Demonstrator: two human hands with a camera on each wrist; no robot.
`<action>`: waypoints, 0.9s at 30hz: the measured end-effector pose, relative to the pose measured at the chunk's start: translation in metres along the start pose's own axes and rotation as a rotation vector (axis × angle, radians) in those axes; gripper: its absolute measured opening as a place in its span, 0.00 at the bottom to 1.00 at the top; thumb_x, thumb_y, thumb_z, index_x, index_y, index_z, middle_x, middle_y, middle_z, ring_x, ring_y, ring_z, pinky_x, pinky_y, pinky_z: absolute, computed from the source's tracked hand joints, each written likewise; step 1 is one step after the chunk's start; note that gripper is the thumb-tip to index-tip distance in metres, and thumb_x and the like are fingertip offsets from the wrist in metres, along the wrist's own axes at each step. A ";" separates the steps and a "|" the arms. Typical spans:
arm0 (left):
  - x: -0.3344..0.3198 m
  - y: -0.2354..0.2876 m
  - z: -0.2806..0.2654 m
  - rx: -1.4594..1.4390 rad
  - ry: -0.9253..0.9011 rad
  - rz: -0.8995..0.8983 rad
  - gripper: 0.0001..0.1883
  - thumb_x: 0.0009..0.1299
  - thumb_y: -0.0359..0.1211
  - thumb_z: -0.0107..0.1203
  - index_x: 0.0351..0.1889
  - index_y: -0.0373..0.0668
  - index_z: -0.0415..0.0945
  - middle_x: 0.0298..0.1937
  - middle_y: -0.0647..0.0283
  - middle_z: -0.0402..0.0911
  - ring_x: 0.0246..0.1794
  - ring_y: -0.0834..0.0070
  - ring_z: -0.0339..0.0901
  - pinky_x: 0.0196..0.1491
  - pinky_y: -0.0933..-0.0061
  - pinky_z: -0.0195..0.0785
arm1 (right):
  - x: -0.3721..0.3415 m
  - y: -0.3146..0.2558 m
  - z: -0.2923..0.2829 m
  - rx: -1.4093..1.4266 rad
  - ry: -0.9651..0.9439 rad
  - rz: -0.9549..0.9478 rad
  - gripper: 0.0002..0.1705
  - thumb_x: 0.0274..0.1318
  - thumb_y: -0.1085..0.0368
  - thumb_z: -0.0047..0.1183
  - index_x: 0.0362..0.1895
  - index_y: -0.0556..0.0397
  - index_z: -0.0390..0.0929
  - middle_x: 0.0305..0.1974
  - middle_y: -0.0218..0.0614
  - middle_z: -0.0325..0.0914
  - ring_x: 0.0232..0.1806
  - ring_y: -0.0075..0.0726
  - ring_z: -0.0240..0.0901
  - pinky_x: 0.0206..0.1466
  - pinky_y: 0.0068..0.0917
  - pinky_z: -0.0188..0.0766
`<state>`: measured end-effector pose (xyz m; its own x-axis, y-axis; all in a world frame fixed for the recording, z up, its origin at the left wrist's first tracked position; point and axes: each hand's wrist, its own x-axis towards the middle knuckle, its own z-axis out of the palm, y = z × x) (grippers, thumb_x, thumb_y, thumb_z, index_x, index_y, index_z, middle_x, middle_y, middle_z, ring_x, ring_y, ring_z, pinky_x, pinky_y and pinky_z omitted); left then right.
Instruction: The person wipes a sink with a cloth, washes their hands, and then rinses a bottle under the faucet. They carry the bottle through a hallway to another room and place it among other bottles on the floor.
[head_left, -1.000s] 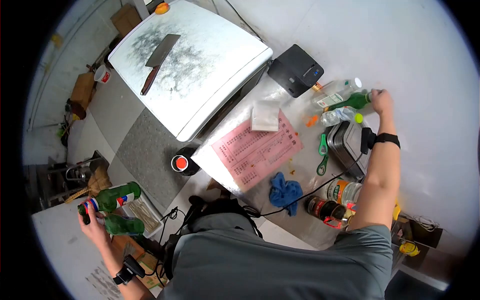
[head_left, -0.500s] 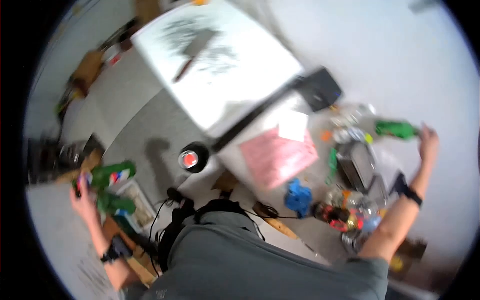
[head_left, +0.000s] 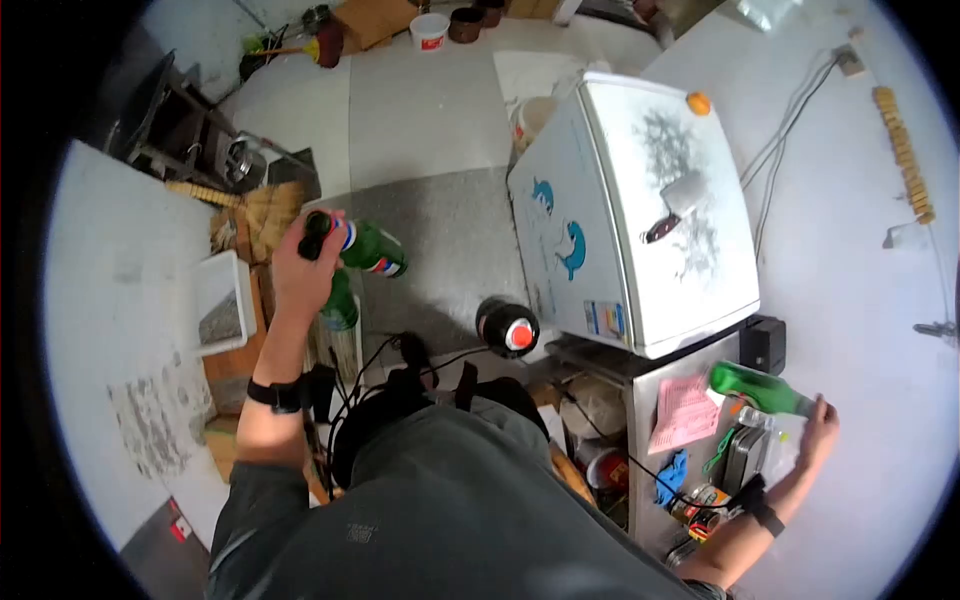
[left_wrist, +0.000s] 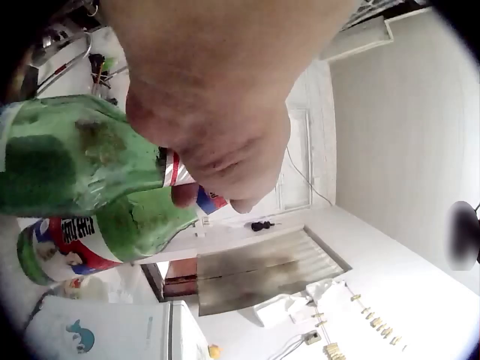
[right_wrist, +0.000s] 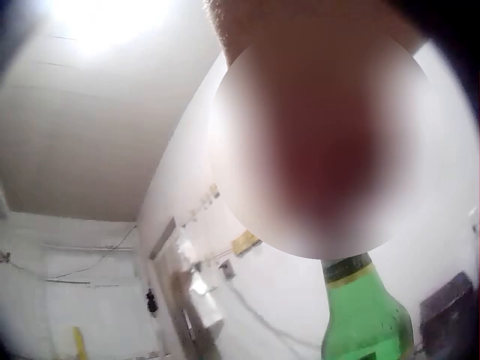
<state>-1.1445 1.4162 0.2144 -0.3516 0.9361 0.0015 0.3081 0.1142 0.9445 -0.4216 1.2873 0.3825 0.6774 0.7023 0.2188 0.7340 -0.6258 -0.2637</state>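
Observation:
My left hand grips two green glass bottles by their necks. One bottle bears a red, white and blue label and points away to the right; the other bottle hangs beneath the hand. Both bodies overlap in the left wrist view, the plain bottle in front of the labelled bottle. Out at the far right, my right hand holds a third green bottle by the neck, its base pointing left above the counter. A blur covers that hand in the right wrist view, with the bottle's shoulder below.
A white fridge carries a cleaver and an orange fruit. A dark red-capped bottle stands by it. On the counter lie a pink sheet, a blue cloth and a metal tin. A broom lies left.
My right hand has lifted its bottle from among the bottles on the counter. The head view has swung left, so the fridge and counter sit farther right. My left hand keeps its two bottles.

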 end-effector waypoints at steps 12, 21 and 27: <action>0.185 -0.036 -0.064 0.000 0.177 0.023 0.09 0.67 0.31 0.56 0.44 0.40 0.76 0.32 0.69 0.78 0.20 0.86 0.66 0.24 0.83 0.60 | -0.041 -0.359 0.167 0.265 -0.251 -0.237 0.16 0.57 0.59 0.55 0.36 0.64 0.77 0.19 0.43 0.74 0.21 0.25 0.66 0.26 0.26 0.64; 0.385 -0.002 -0.074 0.063 0.337 -0.005 0.09 0.67 0.32 0.57 0.42 0.37 0.76 0.31 0.69 0.77 0.21 0.86 0.68 0.23 0.84 0.61 | 0.056 -0.572 0.318 0.380 -0.439 -0.440 0.14 0.57 0.59 0.55 0.33 0.60 0.75 0.23 0.47 0.78 0.24 0.37 0.76 0.30 0.30 0.70; 0.513 0.029 -0.054 0.274 0.338 -0.047 0.13 0.65 0.37 0.59 0.40 0.36 0.78 0.32 0.64 0.79 0.27 0.79 0.74 0.30 0.75 0.68 | 0.139 -0.694 0.404 0.366 -0.324 -0.634 0.16 0.55 0.56 0.56 0.36 0.58 0.76 0.31 0.49 0.80 0.33 0.54 0.78 0.37 0.39 0.72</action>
<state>-1.3635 1.8814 0.2607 -0.6264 0.7715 0.1115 0.4921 0.2804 0.8242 -0.8562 1.9562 0.2161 0.0472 0.9857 0.1615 0.8743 0.0374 -0.4840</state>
